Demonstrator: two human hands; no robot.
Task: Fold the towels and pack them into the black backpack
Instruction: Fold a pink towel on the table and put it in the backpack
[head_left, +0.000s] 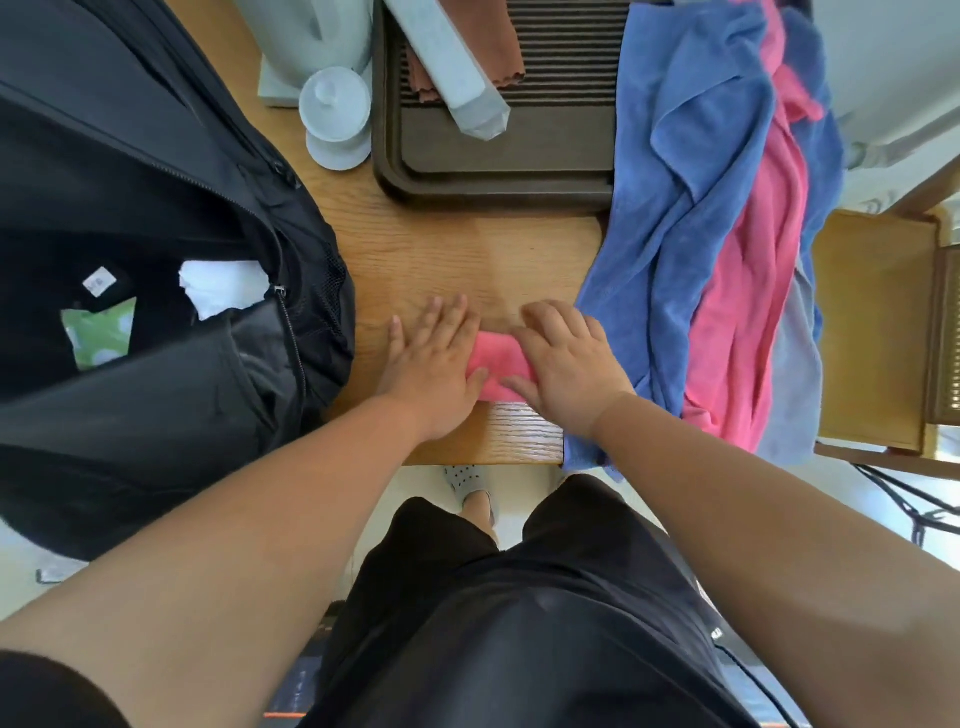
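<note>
A small folded pink towel (497, 358) lies on the wooden table (457, 260) near its front edge. My left hand (434, 364) presses flat on the towel's left part with straight fingers. My right hand (569, 358) covers its right part, fingers slightly bent, thumb lying on the cloth. The black backpack (156, 260) fills the left side of the table, its main compartment unzipped, with white and green items showing inside. Unfolded towels are heaped at the right: a blue towel (685, 182), a pink one (748, 291) and a grey one (795, 379).
A dark brown slatted tray (493, 166) stands at the back centre with a grey box and a brown cloth on it. A pale lidded cup (335, 119) sits beside it. A wooden chair (872, 332) stands to the right of the table.
</note>
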